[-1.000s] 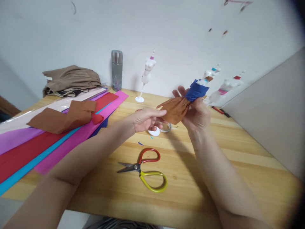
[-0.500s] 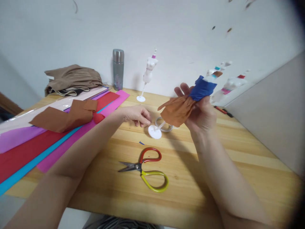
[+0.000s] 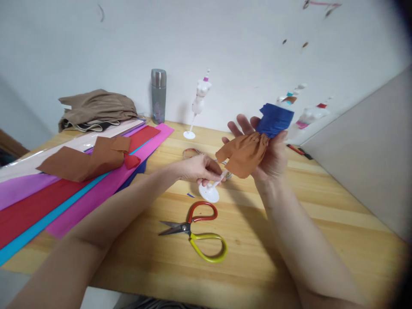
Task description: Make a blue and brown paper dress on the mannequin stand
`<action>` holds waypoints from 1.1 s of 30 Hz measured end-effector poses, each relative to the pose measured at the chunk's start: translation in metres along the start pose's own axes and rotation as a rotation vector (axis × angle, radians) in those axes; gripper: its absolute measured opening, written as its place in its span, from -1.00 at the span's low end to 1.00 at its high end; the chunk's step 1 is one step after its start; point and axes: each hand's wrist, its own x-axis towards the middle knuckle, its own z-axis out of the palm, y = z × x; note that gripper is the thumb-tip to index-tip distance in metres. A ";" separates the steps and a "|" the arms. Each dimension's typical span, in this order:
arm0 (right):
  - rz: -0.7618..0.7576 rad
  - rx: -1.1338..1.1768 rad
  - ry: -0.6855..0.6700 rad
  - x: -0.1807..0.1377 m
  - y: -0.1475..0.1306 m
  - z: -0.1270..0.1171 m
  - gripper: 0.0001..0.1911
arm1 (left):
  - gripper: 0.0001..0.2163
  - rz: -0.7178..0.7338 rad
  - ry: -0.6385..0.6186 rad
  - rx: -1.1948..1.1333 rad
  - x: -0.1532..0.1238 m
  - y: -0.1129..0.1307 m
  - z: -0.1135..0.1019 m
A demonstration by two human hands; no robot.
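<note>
Left hand (image 3: 206, 168) pinches the white stem (image 3: 217, 183); right hand (image 3: 273, 161), loosely curled, cradles the dress (image 3: 262, 133).

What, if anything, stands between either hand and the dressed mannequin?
Nothing visible: the right hand holds the dressed mannequin, and the left hand pinches its white pole below the brown skirt. The scissors lie apart.

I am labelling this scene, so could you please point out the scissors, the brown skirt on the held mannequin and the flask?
Scissors (image 3: 184, 228), head view: on the pivot screw.
Brown skirt (image 3: 249, 155), head view: on the middle of its folds.
Flask (image 3: 159, 98), head view: on its grey body.
</note>
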 end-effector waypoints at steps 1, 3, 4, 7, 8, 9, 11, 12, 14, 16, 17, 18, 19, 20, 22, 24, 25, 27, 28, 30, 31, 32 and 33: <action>0.018 0.014 -0.007 0.001 0.001 0.000 -0.43 | -0.88 0.013 0.012 -0.022 0.000 0.000 0.001; 0.037 0.044 0.038 0.003 0.004 -0.002 -0.50 | -0.87 0.030 0.094 -0.063 0.002 0.000 0.001; 0.044 0.069 0.110 0.004 0.006 -0.002 -0.56 | -0.87 0.032 0.158 -0.084 0.003 0.000 0.001; 0.108 0.167 0.433 0.004 0.012 0.000 -0.76 | -0.89 0.041 0.394 -0.142 0.007 -0.002 0.000; 0.137 0.193 0.508 0.003 0.014 0.002 -0.78 | -0.88 0.040 0.464 -0.153 0.009 -0.003 0.000; 0.162 0.211 0.551 0.002 0.015 0.005 -0.77 | -0.88 0.039 0.531 -0.162 0.011 -0.004 -0.001; 0.201 0.224 0.551 0.000 0.017 0.012 -0.72 | -0.87 0.033 0.637 -0.174 0.015 -0.006 -0.003; 0.222 0.228 0.531 -0.002 0.018 0.016 -0.70 | -0.86 0.031 0.671 -0.179 0.016 -0.006 -0.004; 0.261 0.237 0.489 -0.005 0.017 0.025 -0.67 | -0.84 0.041 0.718 -0.182 0.017 -0.006 -0.004; 0.254 0.221 0.451 -0.008 0.016 0.032 -0.64 | -0.82 0.046 0.737 -0.174 0.016 -0.005 -0.004; 0.232 0.203 0.443 -0.009 0.015 0.034 -0.63 | -0.82 0.042 0.744 -0.167 0.015 -0.003 -0.003; 0.213 0.184 0.441 -0.010 0.014 0.036 -0.63 | -0.81 0.035 0.749 -0.158 0.014 -0.001 -0.003; 0.204 0.173 0.444 -0.010 0.013 0.037 -0.63 | -0.81 0.025 0.753 -0.149 0.013 0.000 -0.002; 0.214 0.173 0.448 -0.011 0.012 0.037 -0.63 | -0.80 0.016 0.757 -0.142 0.013 0.002 -0.001; 0.298 0.204 0.435 -0.011 0.010 0.036 -0.61 | -0.79 0.003 0.768 -0.134 0.012 0.005 0.001; 0.411 0.244 0.380 -0.012 0.009 0.038 -0.56 | -0.78 0.001 0.776 -0.137 0.012 0.007 0.003; 0.449 0.256 0.346 -0.013 0.009 0.039 -0.55 | -0.78 0.003 0.775 -0.141 0.013 0.007 0.004; 0.456 0.262 0.285 -0.016 0.008 0.045 -0.55 | -0.78 0.015 0.768 -0.151 0.013 0.007 0.006; 0.437 0.259 0.261 -0.017 0.008 0.048 -0.57 | -0.78 0.021 0.764 -0.155 0.014 0.007 0.008; 0.399 0.256 0.237 -0.019 0.008 0.053 -0.57 | -0.78 0.026 0.766 -0.158 0.015 0.007 0.010; 0.391 0.258 0.235 -0.020 0.007 0.055 -0.56 | -0.78 0.025 0.773 -0.158 0.016 0.006 0.011; 0.391 0.261 0.238 -0.020 0.007 0.056 -0.54 | -0.77 0.024 0.780 -0.158 0.017 0.006 0.011; 0.398 0.264 0.244 -0.020 0.007 0.057 -0.53 | -0.77 0.023 0.786 -0.156 0.017 0.005 0.012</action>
